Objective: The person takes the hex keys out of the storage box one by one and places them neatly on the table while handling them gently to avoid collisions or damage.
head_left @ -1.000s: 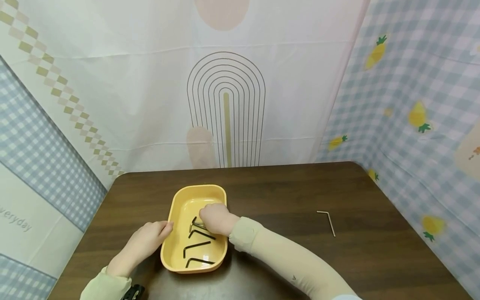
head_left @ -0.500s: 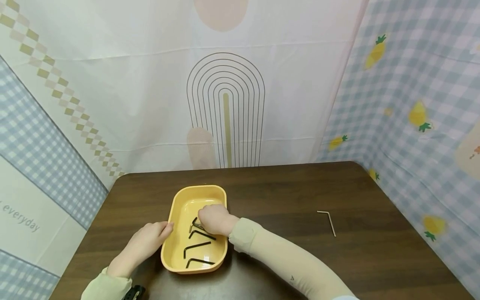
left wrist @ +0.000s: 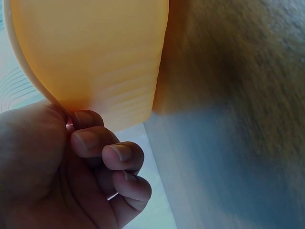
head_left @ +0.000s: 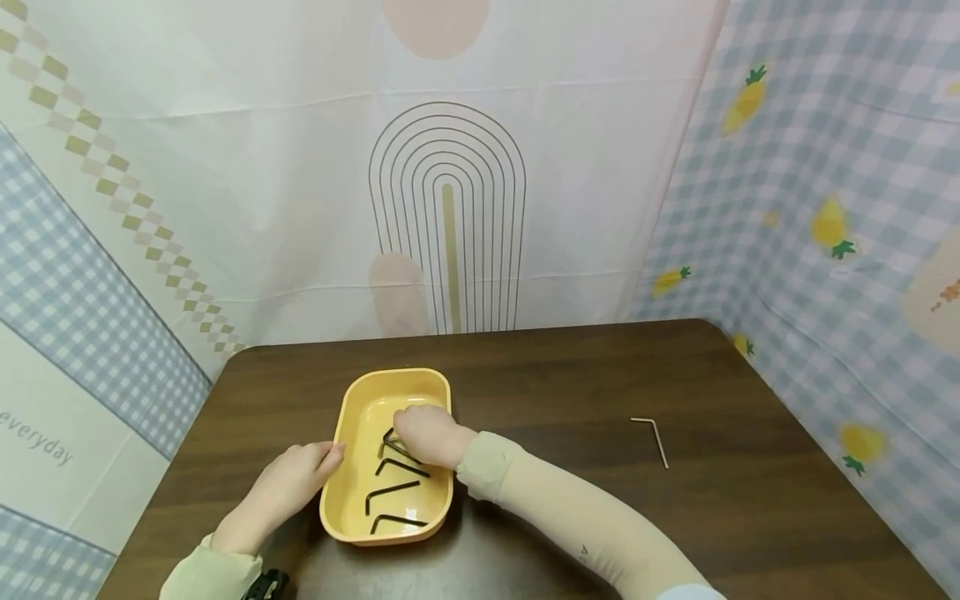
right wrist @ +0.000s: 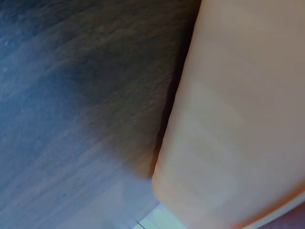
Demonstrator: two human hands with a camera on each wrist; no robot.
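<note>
A yellow tray [head_left: 352,539] sits on the dark wooden table [head_left: 540,392], left of its middle; the left hand [head_left: 296,475] has its grip closed over the tray's left rim, fingers curled against the outer wall; the right hand [head_left: 427,435] reaches over the right rim and down inside, its knuckles bent, but the fingertips are hidden, so I cannot tell how far that grip is open or whether it pinches anything; beside it lie overlapping hex keys [head_left: 401,451], partly covered by the hand; nearer the person, three black hex keys [head_left: 392,490] lie apart from one another on the tray's floor, each bent into an L; a silver hex key [head_left: 659,442] lies on the table, well to the right of the tray; printed fabric [head_left: 300,183] hangs behind the table.
</note>
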